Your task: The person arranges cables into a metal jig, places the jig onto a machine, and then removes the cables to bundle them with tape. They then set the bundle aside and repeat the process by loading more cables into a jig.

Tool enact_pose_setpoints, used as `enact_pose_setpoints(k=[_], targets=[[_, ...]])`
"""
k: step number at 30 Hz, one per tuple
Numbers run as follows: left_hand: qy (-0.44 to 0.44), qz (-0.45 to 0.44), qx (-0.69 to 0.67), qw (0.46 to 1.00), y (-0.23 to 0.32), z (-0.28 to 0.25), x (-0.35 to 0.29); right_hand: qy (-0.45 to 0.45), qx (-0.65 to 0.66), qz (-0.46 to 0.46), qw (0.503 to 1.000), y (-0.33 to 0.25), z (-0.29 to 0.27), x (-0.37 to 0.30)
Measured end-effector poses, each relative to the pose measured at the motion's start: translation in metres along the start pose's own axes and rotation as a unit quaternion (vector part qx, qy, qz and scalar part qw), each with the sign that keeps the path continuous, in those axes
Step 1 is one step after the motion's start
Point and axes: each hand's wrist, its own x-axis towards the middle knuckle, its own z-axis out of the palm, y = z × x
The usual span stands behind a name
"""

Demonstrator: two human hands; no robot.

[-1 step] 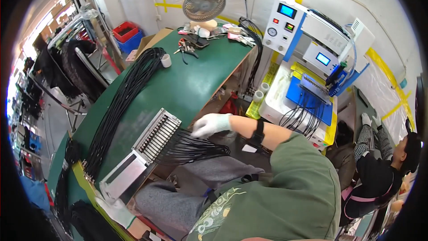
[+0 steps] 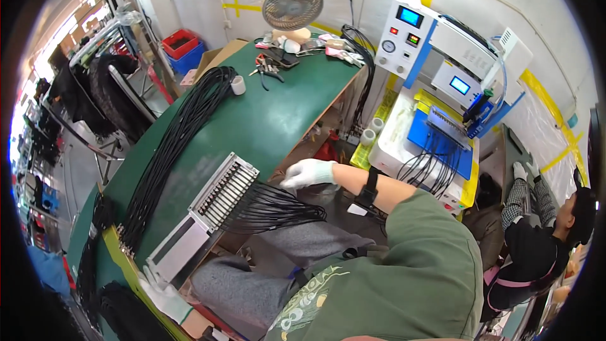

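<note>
A silvery metal fixture (image 2: 221, 199) with a row of parallel slots lies slantwise along the near edge of the green table. A flat light-metal plate section (image 2: 189, 243) continues from its lower left end. Black cables (image 2: 284, 205) fan out from the slotted part over my lap. My left hand (image 2: 165, 297), white-gloved, has its fingers bent at the outer end of the plate section and grips it. Beyond the fixture's right side, my right hand (image 2: 309, 173), also gloved, hovers just above the cables. Its fingers are drawn together; anything between them is too small to make out.
A long bundle of black cables (image 2: 183, 132) lies across the green table (image 2: 265, 107), beside a white roll (image 2: 237, 85). Pliers (image 2: 270, 77) and a fan (image 2: 292, 3) are farther back. To the right stands a bench machine (image 2: 404, 38); a co-worker (image 2: 536, 246) sits beyond it.
The plate section and my left hand have shifted slightly up and to the right. My right hand has moved a little to the right, away from the fixture.
</note>
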Motion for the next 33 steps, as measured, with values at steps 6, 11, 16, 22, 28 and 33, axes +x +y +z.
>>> enact_pose_setpoints(k=[6, 11, 16, 22, 28, 33], targets=[[-0.174, 0.114, 0.493, 0.845, 0.02, 0.068, -0.023, -0.024, 0.164, -0.158, 0.973, 0.076, 0.05, 0.076], [-0.324, 0.239, 0.642, 0.652, -0.012, 0.137, -0.016, -0.247, 0.27, -0.17, 0.915, 0.011, 0.097, 0.119], [-0.369, 0.207, 0.654, 0.627, -0.019, 0.139, -0.008, -0.237, 0.286, -0.294, 0.881, -0.02, 0.12, 0.097], [-0.369, 0.209, 0.649, 0.632, -0.019, 0.14, -0.009, -0.193, 0.271, -0.224, 0.916, -0.063, 0.107, 0.07], [-0.356, 0.21, 0.653, 0.635, -0.016, 0.145, -0.013, -0.186, 0.492, -0.087, 0.846, -0.077, 0.106, 0.047], [-0.354, 0.222, 0.652, 0.633, -0.017, 0.143, -0.016, -0.151, 0.423, -0.072, 0.891, -0.038, 0.13, 0.043]])
